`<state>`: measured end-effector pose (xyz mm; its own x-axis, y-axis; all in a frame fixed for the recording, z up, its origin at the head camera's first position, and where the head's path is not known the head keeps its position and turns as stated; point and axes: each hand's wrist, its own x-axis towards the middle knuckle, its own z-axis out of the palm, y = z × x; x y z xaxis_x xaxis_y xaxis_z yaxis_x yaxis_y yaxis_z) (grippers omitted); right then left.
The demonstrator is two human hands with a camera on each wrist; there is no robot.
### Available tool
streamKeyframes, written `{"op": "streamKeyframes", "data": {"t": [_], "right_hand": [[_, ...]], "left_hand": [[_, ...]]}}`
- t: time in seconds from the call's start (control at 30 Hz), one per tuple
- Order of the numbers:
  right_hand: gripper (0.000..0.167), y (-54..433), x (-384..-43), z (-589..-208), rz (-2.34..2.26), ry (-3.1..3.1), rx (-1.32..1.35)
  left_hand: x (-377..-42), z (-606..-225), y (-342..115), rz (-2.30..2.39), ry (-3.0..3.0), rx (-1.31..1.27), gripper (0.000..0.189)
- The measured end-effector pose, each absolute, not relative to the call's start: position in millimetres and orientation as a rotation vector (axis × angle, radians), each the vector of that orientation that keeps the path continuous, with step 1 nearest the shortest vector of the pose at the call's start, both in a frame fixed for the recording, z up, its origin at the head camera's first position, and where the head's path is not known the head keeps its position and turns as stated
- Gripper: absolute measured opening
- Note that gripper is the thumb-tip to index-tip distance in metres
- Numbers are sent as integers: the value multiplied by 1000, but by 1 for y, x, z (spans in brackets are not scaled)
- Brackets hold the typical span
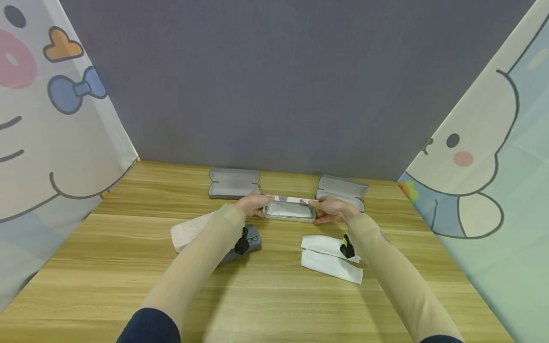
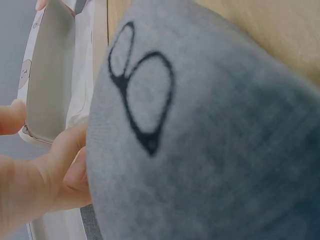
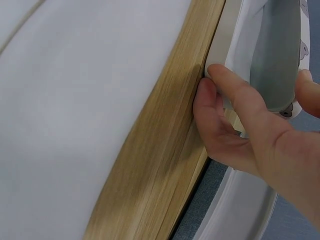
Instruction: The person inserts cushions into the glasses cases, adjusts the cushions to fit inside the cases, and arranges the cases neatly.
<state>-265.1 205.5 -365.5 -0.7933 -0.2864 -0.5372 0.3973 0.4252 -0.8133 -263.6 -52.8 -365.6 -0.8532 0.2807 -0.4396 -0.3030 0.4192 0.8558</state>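
Note:
Between both hands stands a raised-lid glasses case (image 1: 289, 219), pale, with grey animal prints along its lid edge. A white folded cloth (image 1: 289, 209) lies inside it. My left hand (image 1: 254, 204) grips the left end, its thumb on the lid edge and fingers at the base. At the other end, my right hand (image 1: 333, 208) holds the case likewise; the right wrist view shows the thumb at the lid (image 3: 277, 55) and fingers on the base. Under my left forearm sits a grey case (image 2: 215, 125) with a printed glasses outline, close to the left wrist camera.
Two grey glasses cases lie open at the back, one left (image 1: 234, 189) and one right (image 1: 343, 185). A pale speckled case (image 1: 188, 232) is partly hidden by the left forearm. Two white cloths (image 1: 330, 267) lie near the right forearm. A grey panel (image 1: 266, 85) bounds the table behind.

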Motion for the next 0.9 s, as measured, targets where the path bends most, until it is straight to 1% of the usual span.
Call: {"op": "streamKeyframes", "data": {"t": [0.1, 0.33, 0.47, 0.57, 0.63, 0.7, 0.8, 0.9], "right_hand": [[66, 204, -264, -364, -1418, 2048, 84], [52, 202, -262, -364, -1414, 2073, 114], [52, 202, -261, -367, -1419, 2067, 101], [59, 202, -260, -367, -1423, 2057, 91], [60, 203, -259, -368, -1426, 2050, 97], [59, 203, -259, -368, -1428, 2051, 92], [51, 203, -260, -367, -1439, 2056, 87], [48, 202, -261, -365, -1440, 2064, 78]], "left_hand": [[-263, -365, -52, 1471, 2140, -23, 76], [-262, -367, -51, 1499, 2124, -19, 72], [-262, -369, -53, 1506, 2111, -21, 74], [-262, -370, -54, 1498, 2103, -27, 75], [-262, -370, -53, 1499, 2093, -28, 74], [-262, -369, -53, 1506, 2088, -30, 75], [-263, -368, -51, 1527, 2080, -27, 78], [-265, -366, -50, 1530, 2077, -33, 78]]}}
